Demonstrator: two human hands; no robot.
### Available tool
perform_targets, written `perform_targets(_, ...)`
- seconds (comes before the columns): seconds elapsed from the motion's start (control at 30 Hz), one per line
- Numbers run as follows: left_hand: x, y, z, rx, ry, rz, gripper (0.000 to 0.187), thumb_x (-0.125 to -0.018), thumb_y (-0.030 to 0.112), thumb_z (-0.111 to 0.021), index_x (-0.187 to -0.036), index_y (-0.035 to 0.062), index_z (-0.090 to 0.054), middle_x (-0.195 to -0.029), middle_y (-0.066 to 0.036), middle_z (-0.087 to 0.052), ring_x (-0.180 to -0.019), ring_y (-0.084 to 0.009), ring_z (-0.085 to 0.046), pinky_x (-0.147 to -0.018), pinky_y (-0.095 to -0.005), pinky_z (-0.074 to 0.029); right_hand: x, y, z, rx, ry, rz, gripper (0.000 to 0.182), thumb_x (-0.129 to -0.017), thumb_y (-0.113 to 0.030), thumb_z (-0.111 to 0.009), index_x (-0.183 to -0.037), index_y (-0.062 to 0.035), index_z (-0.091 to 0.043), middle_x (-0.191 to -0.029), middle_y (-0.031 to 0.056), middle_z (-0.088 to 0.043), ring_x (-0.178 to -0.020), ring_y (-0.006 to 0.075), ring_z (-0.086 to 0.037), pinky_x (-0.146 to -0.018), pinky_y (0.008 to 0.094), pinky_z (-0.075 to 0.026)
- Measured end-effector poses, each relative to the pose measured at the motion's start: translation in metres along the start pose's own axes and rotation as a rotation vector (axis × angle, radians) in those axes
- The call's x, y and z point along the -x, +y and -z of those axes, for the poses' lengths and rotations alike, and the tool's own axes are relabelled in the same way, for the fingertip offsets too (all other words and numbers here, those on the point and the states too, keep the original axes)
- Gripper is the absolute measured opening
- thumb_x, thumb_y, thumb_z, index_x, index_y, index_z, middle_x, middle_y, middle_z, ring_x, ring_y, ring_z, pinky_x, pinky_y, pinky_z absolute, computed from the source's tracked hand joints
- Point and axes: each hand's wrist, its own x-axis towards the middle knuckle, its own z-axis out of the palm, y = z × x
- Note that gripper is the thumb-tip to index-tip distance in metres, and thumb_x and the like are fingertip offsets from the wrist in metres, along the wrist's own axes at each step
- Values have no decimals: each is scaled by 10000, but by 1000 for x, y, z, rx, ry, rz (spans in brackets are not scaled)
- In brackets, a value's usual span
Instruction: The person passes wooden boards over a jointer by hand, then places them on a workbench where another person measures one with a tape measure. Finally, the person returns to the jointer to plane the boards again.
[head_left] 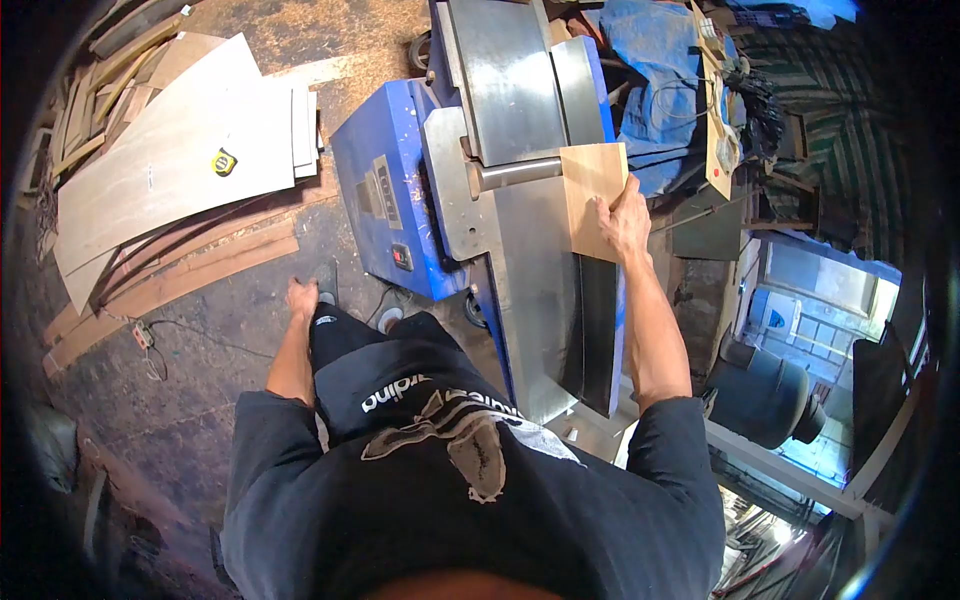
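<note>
A light wooden board (590, 185) lies on the metal bed of a blue machine (385, 180), beside the steel cutter roller (520, 173). My right hand (626, 222) grips the board's right side, with the fingers over its face and edge. Long and grey, the near bed (535, 300) runs toward my body along a dark fence strip. The far bed (510, 90) extends beyond the roller. My left hand (302, 298) hangs at my left side over the floor, its fingers loosely curled; whether they hold anything is hard to make out.
Pale plywood sheets (180, 170) are stacked at the left, with a yellow tape measure (223, 162) on top. Long planks (180, 285) and a cable with a socket (142, 335) lie on the floor. Blue sheeting (655, 80) and a dark round tank (760, 395) are at the right.
</note>
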Motion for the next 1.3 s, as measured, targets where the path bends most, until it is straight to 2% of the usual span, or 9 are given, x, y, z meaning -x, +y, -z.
perform_targets(0.23, -5, -1, 0, -10, 9, -4, 732, -837, 364, -657, -1402, -65, -476, -1383, -308, -548, -1316, -445, -504, -1127, -466, -367, -5, -6, 5, -10, -15, -16, 663, -843, -310, -718, -1354, -26, -405, -1171, 272, -620, -1151, 449, -574, -935, 545, -492)
perform_targets(0.7, 1, 2, 10, -22, 20, 5, 737, -844, 339, -695, -1434, -35, -461, -1378, -262, -574, -1311, -405, -525, -1135, -445, -365, -16, -15, 9, 17, -7, 8, 657, -844, -314, -726, -1344, -30, -406, -1169, 270, -616, -1161, 446, -570, -927, 549, -504)
perform_targets(1.0, 0, -1, 13, -51, 55, 3, 723, -841, 338, -708, -1412, -44, -481, -1356, -271, -587, -1273, -423, -553, -1096, -445, -414, -34, -25, 11, 58, -32, -28, 635, -849, -327, -724, -1303, -8, -415, -1151, 294, -618, -1140, 464, -576, -927, 554, -494)
perform_targets(1.3, 3, 8, 19, -19, 58, 16, 733, -836, 330, -682, -1422, -54, -466, -1387, -298, -551, -1302, -442, -521, -1120, -454, -393, -56, -43, 20, 54, -63, -40, 634, -849, -328, -716, -1288, 14, -412, -1150, 309, -627, -1130, 472, -589, -929, 567, -491)
